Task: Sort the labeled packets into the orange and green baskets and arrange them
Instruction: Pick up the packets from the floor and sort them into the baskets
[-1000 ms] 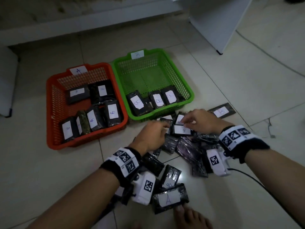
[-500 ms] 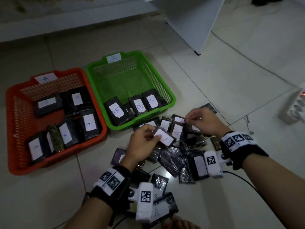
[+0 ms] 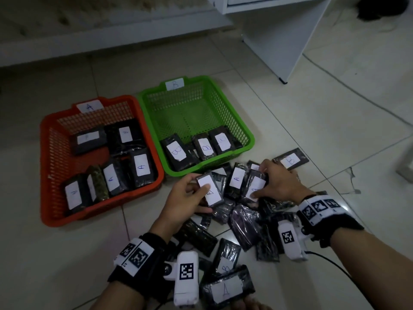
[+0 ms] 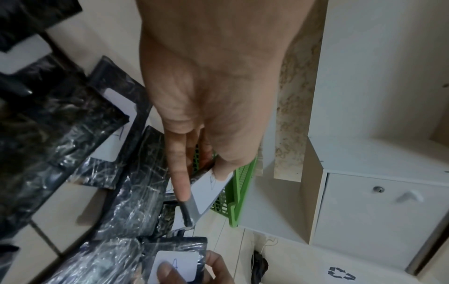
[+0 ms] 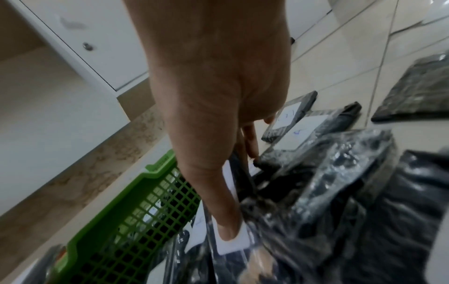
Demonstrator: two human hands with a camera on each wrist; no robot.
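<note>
Packets look light, slightly stiff and slick in crinkly film, best pinched across the edges. Left hand (image 3: 183, 198) pinches a B packet (image 3: 210, 190) above the pile; right hand (image 3: 277, 184) grasps an A packet (image 3: 254, 186) beside it, near the green basket (image 3: 243, 130).

Beyond my left hand (image 3: 182, 204) I see the green basket (image 3: 234, 113), its far half bare mesh, three packets lining the near wall. Between my hands the loose packets (image 3: 243, 222) crowd the floor; left of it, bare tile (image 3: 67, 253).
</note>
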